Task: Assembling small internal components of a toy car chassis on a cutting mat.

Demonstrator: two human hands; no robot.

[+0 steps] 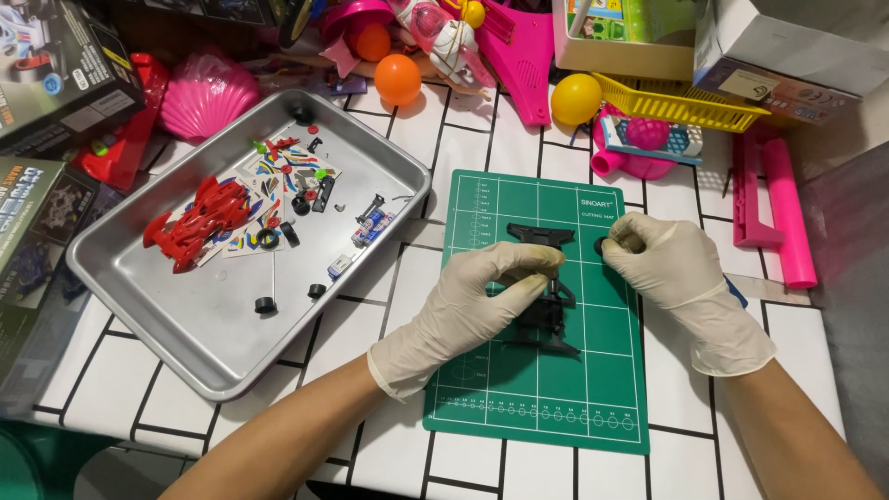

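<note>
Two gloved hands, one pair, over one green cutting mat [542,389] on the white tiled tabletop [389,444]. Left hand [463,306]: fingers closed around one black toy car chassis [546,319], which sits at mid-mat. Right hand [667,264]: fingertips pinched on one small black wheel [602,246], just right of the chassis front. Mat's lower half bare; its near edge close to the tabletop edge. One metal tray [185,343] left of the mat, just beside it, holding one red car body shell [196,222], one sticker sheet [278,190], several loose black wheels and small parts; its near half is open. Far edge crowded: two orange balls [398,79], one yellow ball [574,98], one yellow basket [685,104], pink plastic toys [519,46], cardboard boxes [787,56]. Pink parts [787,213] flank the right side.
</note>
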